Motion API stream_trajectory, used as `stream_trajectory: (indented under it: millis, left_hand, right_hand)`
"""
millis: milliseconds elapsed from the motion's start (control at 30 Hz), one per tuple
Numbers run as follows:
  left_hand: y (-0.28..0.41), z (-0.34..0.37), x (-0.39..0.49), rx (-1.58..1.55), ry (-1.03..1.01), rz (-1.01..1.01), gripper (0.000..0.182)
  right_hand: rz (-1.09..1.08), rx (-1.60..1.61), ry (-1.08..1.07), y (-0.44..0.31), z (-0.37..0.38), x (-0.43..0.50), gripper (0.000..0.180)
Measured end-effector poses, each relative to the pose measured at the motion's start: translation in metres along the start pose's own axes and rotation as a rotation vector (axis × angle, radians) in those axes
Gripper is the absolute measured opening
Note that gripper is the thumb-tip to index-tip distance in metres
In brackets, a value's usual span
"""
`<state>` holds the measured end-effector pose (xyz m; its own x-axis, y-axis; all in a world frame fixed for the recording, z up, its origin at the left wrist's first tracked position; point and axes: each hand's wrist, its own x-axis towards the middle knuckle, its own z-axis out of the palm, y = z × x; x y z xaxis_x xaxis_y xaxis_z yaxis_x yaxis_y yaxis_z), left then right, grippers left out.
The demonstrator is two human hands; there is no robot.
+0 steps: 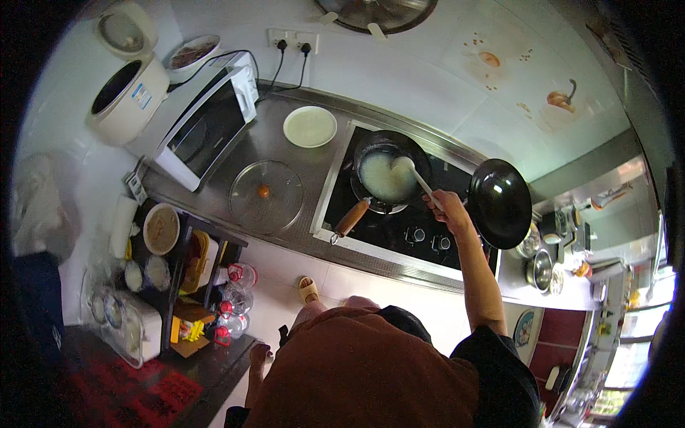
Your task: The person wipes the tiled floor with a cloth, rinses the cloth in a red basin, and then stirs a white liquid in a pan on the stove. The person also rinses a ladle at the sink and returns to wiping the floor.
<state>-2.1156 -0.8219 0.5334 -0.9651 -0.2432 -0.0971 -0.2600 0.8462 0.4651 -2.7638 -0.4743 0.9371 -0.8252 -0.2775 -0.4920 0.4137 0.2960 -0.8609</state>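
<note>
My right hand (448,211) grips the handle of a pale ladle (423,182) over the gas hob. The ladle's head rests in a dark wok (366,143), dipping into a cloudy, whitish liquid (382,179). That wok sits on the left burner, its wooden handle (353,218) pointing towards me. Just right of my right forearm is a second black pan (500,203), glossy and rounded. Low at my side hangs my left hand (260,353), away from the counter; its fingers are too small and dim to read.
A glass lid (246,206) with an orange knob and a white plate (310,127) lie left of the hob (385,235). Farther left are a microwave (206,128) and an open rice cooker (128,96). Plastic bottles (235,299) stand on the floor beside a rack. Steel bowls (540,270) sit right.
</note>
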Motion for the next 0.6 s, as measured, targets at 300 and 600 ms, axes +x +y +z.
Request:
stream_trajectory:
  millis: [300,600]
  left_hand:
    - [-0.070,-0.019,0.065,0.169,-0.306,-0.034,0.010]
    - [-0.076,-0.006,0.106,0.040,-0.364,0.035,0.009]
  right_hand:
    - [-0.059,0.040,-0.018,-0.011,0.025,-0.058,0.033]
    - [-0.170,-0.027,-0.051,-0.030,0.045,0.007,0.035]
